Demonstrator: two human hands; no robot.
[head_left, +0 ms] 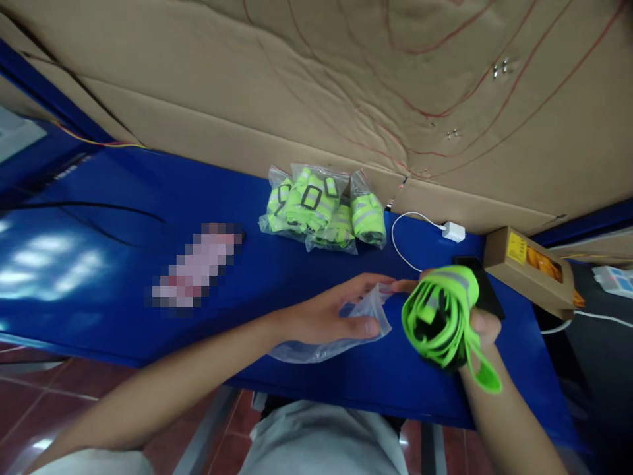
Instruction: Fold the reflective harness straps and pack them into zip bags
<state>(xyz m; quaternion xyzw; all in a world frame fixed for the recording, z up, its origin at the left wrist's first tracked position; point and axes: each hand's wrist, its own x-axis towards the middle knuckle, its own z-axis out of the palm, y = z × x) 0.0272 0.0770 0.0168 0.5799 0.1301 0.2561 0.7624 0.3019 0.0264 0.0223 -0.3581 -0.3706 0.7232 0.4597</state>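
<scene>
My left hand (341, 313) holds a clear plastic bag (316, 351) by its mouth, with the thumb and fingers on either side of the film. A neon-green reflective strap (440, 316), wound into a thick roll with silver stripes, is gripped in my right hand (487, 326). One loop of the strap dangles toward me. A right-hand finger reaches past the roll to the edge of the bag. Behind my hands, several clear bags (314, 204) of similar green straps, some with black buckles, lie piled against the cardboard wall.
The blue table (237, 336) has a pixelated patch (198, 264) at left. Toward the right are a white charger (453, 231) with its cable, a dark flat object (487, 290) partly hidden by the strap, and a cardboard box (529, 267) with orange contents. Red wires run over the cardboard wall (198, 79).
</scene>
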